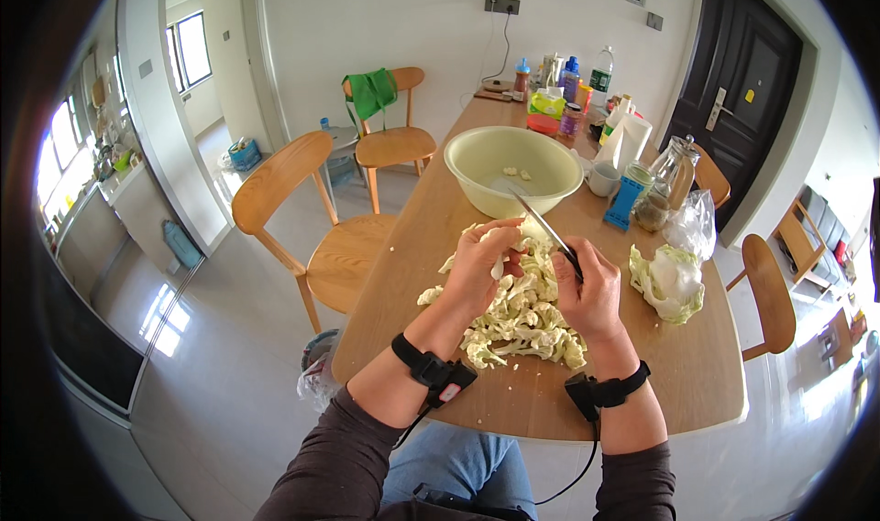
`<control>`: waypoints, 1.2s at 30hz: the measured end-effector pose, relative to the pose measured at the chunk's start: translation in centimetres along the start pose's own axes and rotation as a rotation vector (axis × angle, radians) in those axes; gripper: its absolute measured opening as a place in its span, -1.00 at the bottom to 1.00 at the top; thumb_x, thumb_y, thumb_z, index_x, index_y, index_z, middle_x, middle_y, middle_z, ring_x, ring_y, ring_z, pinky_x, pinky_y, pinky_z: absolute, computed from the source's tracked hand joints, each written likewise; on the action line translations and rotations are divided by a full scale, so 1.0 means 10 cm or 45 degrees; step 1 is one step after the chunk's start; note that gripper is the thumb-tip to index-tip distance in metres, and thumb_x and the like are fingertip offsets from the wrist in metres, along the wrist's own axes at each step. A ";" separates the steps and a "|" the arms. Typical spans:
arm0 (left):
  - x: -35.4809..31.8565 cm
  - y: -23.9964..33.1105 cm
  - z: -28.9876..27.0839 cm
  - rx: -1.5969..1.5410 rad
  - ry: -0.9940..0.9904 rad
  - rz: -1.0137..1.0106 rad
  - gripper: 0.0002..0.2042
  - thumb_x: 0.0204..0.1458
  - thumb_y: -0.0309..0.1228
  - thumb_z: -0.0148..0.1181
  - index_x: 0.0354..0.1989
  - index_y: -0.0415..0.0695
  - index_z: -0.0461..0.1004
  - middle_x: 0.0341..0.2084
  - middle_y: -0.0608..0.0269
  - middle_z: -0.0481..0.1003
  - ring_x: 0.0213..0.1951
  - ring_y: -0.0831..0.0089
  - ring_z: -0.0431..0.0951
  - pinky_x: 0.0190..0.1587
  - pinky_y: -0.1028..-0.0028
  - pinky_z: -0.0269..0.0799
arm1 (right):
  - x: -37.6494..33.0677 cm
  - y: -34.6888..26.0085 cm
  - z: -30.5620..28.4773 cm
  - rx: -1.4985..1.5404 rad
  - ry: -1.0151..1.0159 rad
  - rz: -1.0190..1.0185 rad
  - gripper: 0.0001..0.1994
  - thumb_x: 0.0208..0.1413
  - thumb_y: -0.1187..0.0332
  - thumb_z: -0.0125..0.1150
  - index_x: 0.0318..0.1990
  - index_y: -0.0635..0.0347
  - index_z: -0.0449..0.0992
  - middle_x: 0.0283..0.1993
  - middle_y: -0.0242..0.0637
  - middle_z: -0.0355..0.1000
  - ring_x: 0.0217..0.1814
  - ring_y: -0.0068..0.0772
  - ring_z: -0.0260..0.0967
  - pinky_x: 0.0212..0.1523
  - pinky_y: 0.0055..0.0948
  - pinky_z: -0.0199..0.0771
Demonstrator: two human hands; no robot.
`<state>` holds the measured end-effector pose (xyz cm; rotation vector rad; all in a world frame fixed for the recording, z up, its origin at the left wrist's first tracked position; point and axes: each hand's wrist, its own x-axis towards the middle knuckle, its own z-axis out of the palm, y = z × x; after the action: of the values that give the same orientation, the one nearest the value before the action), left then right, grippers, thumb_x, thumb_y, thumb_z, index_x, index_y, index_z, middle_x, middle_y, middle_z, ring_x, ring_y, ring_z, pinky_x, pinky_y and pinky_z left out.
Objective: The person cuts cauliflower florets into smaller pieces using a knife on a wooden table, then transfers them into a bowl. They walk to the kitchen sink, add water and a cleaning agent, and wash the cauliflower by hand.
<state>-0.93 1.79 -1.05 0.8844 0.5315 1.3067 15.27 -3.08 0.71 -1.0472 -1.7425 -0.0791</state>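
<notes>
My right hand (591,292) is closed round the black handle of a knife (547,227), its blade slanting up and left toward the bowl. Close to it, my left hand (481,269) pinches a small cauliflower piece (498,269), partly hidden by the fingers. Beneath both hands, a heap of cut cauliflower florets (522,324) is spread on the wooden table (431,374). Just beyond stands a large pale green bowl (472,186) with a few florets at its bottom. Pale green outer leaves (667,285) lie right of my right hand.
Along the table's right side are a glass jug (674,168), a white mug (602,178), a blue packet (624,202) and a clear plastic bag (692,225). Several bottles, including a clear one (601,70), crowd the far end. Wooden chairs (353,260) flank the table.
</notes>
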 end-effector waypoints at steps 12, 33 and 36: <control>-0.03 0.02 0.02 0.044 -0.041 0.008 -0.75 0.05 -0.42 0.15 -0.15 -0.33 0.51 -0.48 0.25 0.51 -0.50 0.61 0.47 -0.52 0.61 0.41 | 0.01 -0.01 0.00 -0.117 0.002 -0.035 -0.88 0.12 0.34 0.19 -0.28 0.16 0.45 -0.49 -0.29 0.44 -0.59 -0.22 0.42 -0.59 -0.36 0.40; -0.02 0.01 -0.01 0.207 -0.100 0.098 -0.71 0.08 -0.38 0.18 -0.09 -0.31 0.52 -0.42 0.26 0.48 -0.47 0.61 0.44 -0.49 0.57 0.42 | 0.02 0.06 0.01 -0.187 -0.144 -0.175 -0.82 0.08 0.37 0.22 -0.20 0.17 0.39 -0.38 -0.24 0.47 -0.44 -0.09 0.47 -0.53 -0.24 0.45; -0.03 0.00 0.01 0.216 -0.103 0.095 -0.72 0.08 -0.39 0.18 -0.08 -0.30 0.52 -0.42 0.26 0.49 -0.48 0.62 0.44 -0.48 0.57 0.42 | 0.01 0.07 0.02 -0.197 -0.153 -0.172 -0.81 0.06 0.40 0.22 -0.19 0.16 0.38 -0.37 -0.23 0.47 -0.42 -0.09 0.48 -0.51 -0.22 0.46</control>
<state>-0.95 1.52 -1.03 1.1021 0.5559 1.3003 15.61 -2.51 0.44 -1.0630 -1.9398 -0.2440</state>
